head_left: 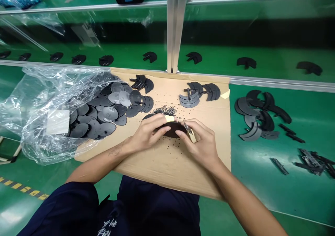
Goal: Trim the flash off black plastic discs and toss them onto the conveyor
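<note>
The left hand (148, 133) and right hand (202, 143) are each clamping their grip on one black disc (171, 129), holding it over the middle of the cardboard sheet (162, 162) that is lying on the green desk (261, 180). A plastic bag (39, 100) is spilling discs at the sheet's left edge.

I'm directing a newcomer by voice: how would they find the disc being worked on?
Find the tan cardboard sheet on the green bench. At its middle, the left hand and right hand pinch one black disc, the only one held, apart from the piles.
</note>
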Demonstrator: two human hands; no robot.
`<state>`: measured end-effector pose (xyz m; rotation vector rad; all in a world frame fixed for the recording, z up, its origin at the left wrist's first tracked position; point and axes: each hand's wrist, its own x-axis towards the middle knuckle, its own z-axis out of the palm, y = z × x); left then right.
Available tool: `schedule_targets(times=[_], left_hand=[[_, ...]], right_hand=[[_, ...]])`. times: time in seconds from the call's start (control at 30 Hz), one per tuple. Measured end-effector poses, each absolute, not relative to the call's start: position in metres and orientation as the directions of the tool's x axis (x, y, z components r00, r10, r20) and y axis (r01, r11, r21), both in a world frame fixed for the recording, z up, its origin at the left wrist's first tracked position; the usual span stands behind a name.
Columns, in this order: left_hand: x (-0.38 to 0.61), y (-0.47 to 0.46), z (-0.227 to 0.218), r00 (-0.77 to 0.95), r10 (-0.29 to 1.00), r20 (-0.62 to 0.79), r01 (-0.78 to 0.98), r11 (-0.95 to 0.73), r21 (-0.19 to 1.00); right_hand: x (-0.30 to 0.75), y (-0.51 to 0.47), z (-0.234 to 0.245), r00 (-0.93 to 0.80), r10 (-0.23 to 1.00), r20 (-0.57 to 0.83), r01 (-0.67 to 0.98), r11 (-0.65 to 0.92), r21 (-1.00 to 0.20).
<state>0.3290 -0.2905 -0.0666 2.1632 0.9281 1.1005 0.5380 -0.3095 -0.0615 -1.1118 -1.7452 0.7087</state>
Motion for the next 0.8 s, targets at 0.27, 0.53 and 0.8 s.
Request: schedule_targets(times=[0.27, 0.53, 0.8], left_hand=[[0.3337, -0.2918, -0.0669, 0.331, 0.810, 0.485, 0.190, -0.560, 0.806], [0.3320, -0.2910, -0.0594, 0.325, 0.704, 0.631, 0.207, -0.704, 0.679], [0.3294, -0.2900, -0.0582, 0.364, 0.652, 0.665, 0.205, -0.752, 0.626]], right_hand=[[0.5373, -0.3121, -0.0606, -0.176, 0.841, 0.511, 0.336, 0.540, -0.772], [0.5381, -0.3128, -0.0627, -0.224, 0.800, 0.557, 0.340, 0.600, -0.724], [0.5373, -0.3152, -0.0613, -0.237, 0.783, 0.575, 0.354, 0.620, -0.700]])
